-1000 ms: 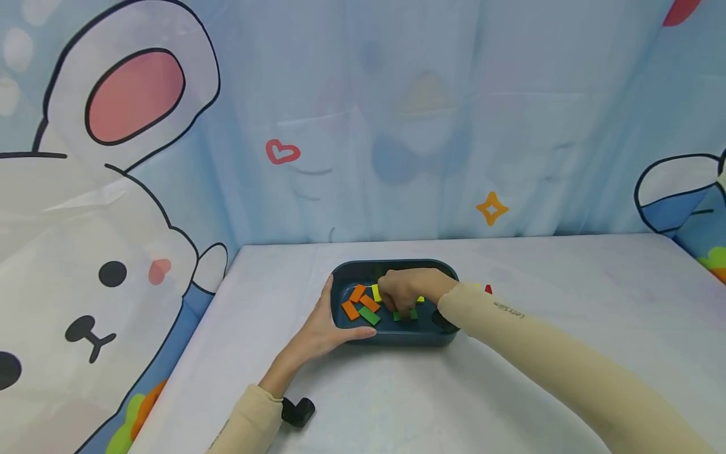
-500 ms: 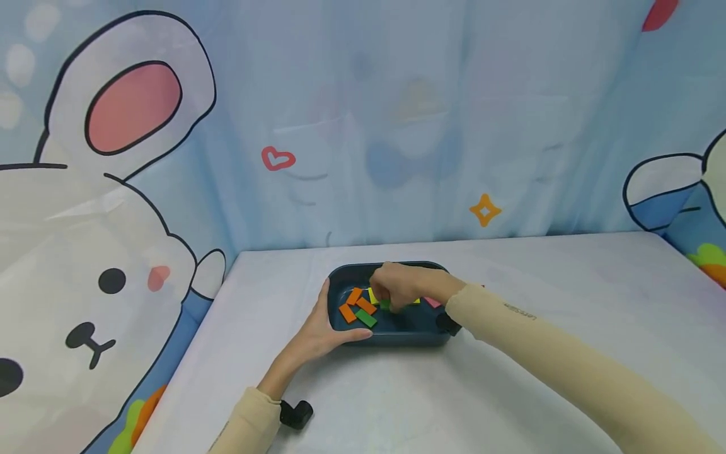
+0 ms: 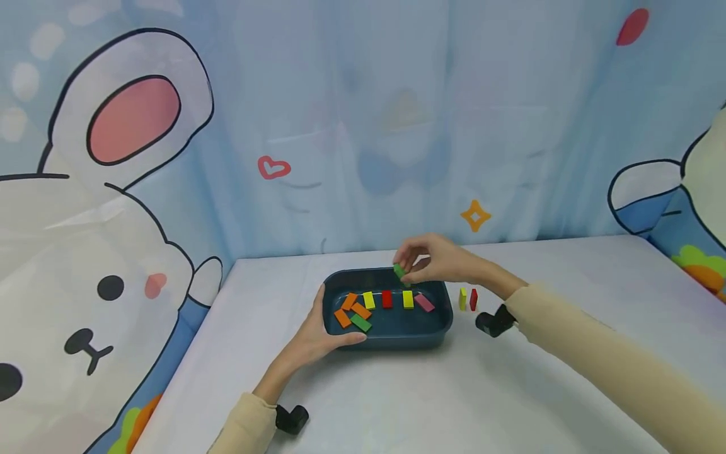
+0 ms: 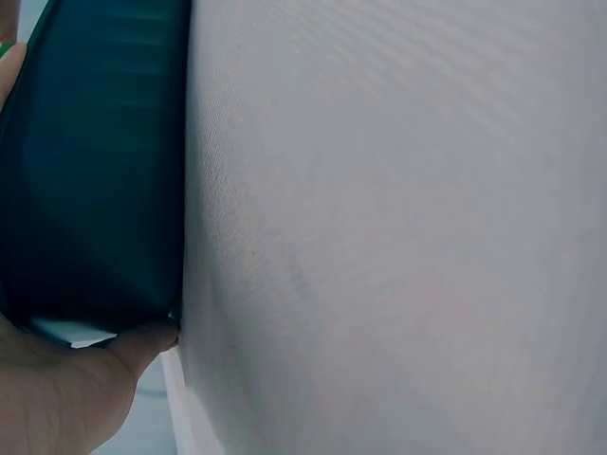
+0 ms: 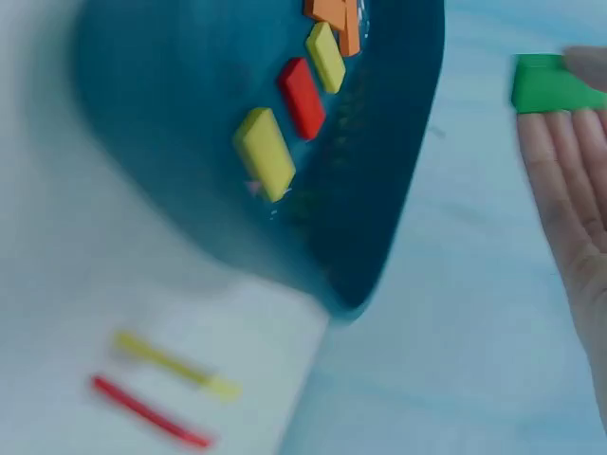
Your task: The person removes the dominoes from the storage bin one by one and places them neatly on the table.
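Observation:
My right hand (image 3: 435, 257) pinches a green domino block (image 3: 399, 270) between thumb and fingers, above the back right rim of a dark blue plastic bin (image 3: 397, 342). In the right wrist view, that green block (image 5: 548, 87) lies between the thumb and several fingers. Around the bin's left end, my left hand (image 3: 312, 331) holds on, thumb along the front rim. Inside the bin lie several orange blocks (image 3: 360, 310), another green block (image 3: 360, 323), a red block (image 3: 387, 299), two yellow blocks (image 3: 408, 299) and a pink block (image 3: 423, 302).
Right of the bin, a yellow block (image 3: 462, 299) and a red block (image 3: 473, 299) stand on edge, close together. A white cloth (image 3: 391, 403) covers the table. Behind it hangs a printed blue curtain (image 3: 317, 208). Black wrist cameras (image 3: 292, 419) sit at both wrists.
My right hand has come up out of the bin, rightward and back, with the green block pinched. More blocks show in and beside the bin. The left hand keeps its hold.

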Demonstrator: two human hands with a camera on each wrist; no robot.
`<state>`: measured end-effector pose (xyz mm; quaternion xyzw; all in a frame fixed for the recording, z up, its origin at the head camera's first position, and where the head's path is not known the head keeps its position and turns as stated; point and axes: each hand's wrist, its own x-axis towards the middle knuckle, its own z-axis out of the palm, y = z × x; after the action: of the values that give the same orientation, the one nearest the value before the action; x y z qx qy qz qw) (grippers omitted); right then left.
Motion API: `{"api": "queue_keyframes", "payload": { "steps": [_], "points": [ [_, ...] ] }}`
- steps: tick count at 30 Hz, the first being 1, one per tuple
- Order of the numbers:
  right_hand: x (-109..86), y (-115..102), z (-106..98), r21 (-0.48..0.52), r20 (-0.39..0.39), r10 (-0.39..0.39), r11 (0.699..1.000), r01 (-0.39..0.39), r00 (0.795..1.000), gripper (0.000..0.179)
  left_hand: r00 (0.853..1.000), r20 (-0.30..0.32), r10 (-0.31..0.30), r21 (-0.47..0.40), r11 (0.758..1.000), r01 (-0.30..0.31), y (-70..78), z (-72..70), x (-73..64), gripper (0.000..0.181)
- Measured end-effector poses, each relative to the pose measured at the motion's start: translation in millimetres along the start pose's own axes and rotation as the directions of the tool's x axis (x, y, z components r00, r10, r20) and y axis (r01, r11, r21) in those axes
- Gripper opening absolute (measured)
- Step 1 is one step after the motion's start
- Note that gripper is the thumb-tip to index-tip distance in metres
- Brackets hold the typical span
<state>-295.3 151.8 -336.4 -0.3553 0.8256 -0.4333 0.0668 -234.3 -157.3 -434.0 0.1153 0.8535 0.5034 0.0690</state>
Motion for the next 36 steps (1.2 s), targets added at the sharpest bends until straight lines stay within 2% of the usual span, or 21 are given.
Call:
{"api": "queue_keyframes", "payload": {
  "steps": [3, 5, 10, 14, 19, 23, 27, 36],
  "points": [
    [-21.5, 10, -15, 0.089, -0.082, 0.048, 0.995, -0.041, 0.995, 0.028, 1.000, -0.010, -0.006, 0.017, 1.000, 0.006, -1.6, 0.2, 0.4, 0.135],
    [-36.7, 15, -24, 0.107, -0.139, 0.069, 0.993, -0.054, 0.988, 0.029, 1.000, -0.012, -0.005, 0.012, 1.000, 0.005, -1.7, 0.2, 1.4, 0.136],
    [-78.4, 36, -44, 0.145, -0.285, 0.132, 0.985, -0.093, 0.949, 0.028, 1.000, 0.003, 0.012, -0.008, 1.000, -0.012, -2.3, 0.5, 3.4, 0.136],
    [-100.9, 61, -49, 0.151, -0.327, 0.184, 0.979, -0.141, 0.927, 0.031, 1.000, -0.011, 0.013, 0.009, 1.000, -0.013, -4.3, -1.2, 2.6, 0.135],
    [-112.7, 90, -50, 0.096, -0.309, 0.246, 0.969, -0.227, 0.919, 0.035, 1.000, -0.013, 0.009, -0.003, 1.000, -0.010, -4.8, -2.4, 1.9, 0.138],
    [-116.4, 104, -48, 0.062, -0.256, 0.267, 0.964, -0.260, 0.929, 0.031, 1.000, 0.000, 0.026, -0.017, 1.000, -0.026, -3.9, -1.9, 2.4, 0.139],
    [-116.4, 113, -45, 0.054, -0.213, 0.277, 0.961, -0.272, 0.937, 0.025, 1.000, -0.001, 0.026, -0.013, 1.000, -0.026, -3.2, -2.6, 2.4, 0.139],
    [-115.1, 123, -35, 0.095, -0.145, 0.342, 0.939, -0.331, 0.929, 0.026, 1.000, 0.000, 0.006, 0.003, 1.000, -0.006, -3.0, -3.5, 2.8, 0.141]
  ]
}}
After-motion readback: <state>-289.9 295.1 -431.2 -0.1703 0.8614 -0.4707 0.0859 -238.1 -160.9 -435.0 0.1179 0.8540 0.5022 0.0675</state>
